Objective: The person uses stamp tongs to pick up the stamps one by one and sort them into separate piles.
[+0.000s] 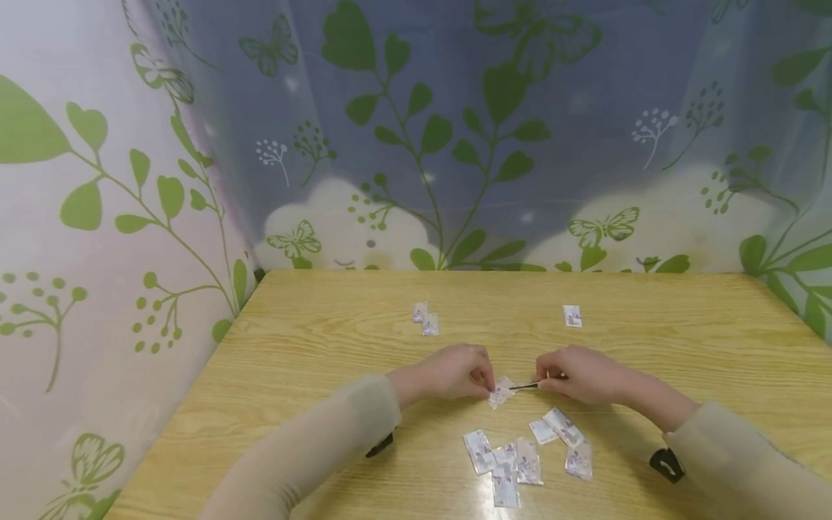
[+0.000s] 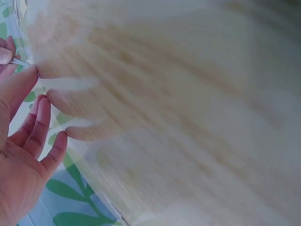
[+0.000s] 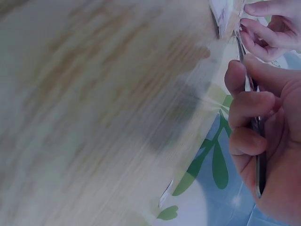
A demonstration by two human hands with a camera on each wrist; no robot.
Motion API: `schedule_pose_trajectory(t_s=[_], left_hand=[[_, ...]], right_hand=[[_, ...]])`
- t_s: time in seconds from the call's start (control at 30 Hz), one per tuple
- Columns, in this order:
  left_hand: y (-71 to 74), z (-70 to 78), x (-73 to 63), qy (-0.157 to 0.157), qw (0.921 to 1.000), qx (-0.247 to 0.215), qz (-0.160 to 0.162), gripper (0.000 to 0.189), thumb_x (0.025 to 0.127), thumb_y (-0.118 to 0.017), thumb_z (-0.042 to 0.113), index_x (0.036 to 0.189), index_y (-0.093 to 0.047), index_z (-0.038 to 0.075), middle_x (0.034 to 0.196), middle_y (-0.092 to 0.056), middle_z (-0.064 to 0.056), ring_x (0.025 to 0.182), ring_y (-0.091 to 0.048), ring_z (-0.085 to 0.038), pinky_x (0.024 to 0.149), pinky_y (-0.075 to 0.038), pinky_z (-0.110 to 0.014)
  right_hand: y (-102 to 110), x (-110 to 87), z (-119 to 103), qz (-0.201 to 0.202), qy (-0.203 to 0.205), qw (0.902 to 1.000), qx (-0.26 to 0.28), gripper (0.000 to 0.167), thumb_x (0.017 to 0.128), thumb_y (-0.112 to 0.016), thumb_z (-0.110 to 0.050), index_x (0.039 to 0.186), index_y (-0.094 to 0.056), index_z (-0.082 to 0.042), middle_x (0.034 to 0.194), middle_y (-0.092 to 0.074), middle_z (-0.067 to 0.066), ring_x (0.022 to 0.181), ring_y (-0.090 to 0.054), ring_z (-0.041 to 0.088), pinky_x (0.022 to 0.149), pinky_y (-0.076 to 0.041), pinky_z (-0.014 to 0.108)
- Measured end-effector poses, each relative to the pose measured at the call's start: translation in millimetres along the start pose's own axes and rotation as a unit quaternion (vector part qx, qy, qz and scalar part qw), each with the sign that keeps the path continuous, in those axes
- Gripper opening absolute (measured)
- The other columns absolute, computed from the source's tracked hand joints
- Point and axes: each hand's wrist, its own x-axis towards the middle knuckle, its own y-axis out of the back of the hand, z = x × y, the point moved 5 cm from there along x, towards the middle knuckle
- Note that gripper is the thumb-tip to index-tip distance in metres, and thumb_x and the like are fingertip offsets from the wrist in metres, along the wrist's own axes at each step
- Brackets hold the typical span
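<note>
A small clear packet with pale purple print [image 1: 500,393] lies on the wooden table between the two hands. My left hand [image 1: 456,371] pinches its left edge with thumb and finger; the other fingertips rest on the tabletop in the left wrist view. My right hand [image 1: 583,373] grips slim metal tweezers [image 3: 256,127], fingers curled round their length. The pointed tip of the tweezers touches the packet's right side. Nearer the body lie several similar packets [image 1: 504,485], some overlapping, below the hands.
Two overlapping packets [image 1: 430,324] lie far left of centre, and one more packet [image 1: 572,316] lies far right. The wooden table [image 1: 312,325] meets a cloth backdrop [image 1: 403,144] with green leaf prints at its back and left. Dark wrist straps show beneath both sleeves.
</note>
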Motion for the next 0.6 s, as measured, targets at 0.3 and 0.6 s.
schedule_pose_trajectory(t_s=[0.3,0.6], left_hand=[[0.9,-0.1,0.2,-0.01,0.9999,-0.001,0.002,0.005,0.086,-0.075,0.02,0.09,-0.074,0.017,0.092,-0.057,0.012,0.084,-0.053,-0.002,0.076,-0.043,-0.014],[1.1,-0.9,1.3,-0.009,0.9999,0.002,0.014,0.004,0.084,-0.077,0.02,0.084,-0.074,0.018,0.089,-0.057,0.012,0.082,-0.053,-0.002,0.075,-0.042,-0.014]], right_hand=[[0.5,7.3,3.2,0.018,-0.016,0.9996,-0.013,0.014,0.094,-0.064,-0.017,0.081,-0.058,-0.021,0.063,-0.043,-0.013,0.057,-0.038,0.002,0.052,-0.034,0.024],[1.1,16.2,2.3,0.025,-0.012,0.9991,-0.032,0.011,0.093,-0.065,-0.018,0.083,-0.061,-0.019,0.068,-0.048,-0.013,0.06,-0.041,0.004,0.054,-0.036,0.025]])
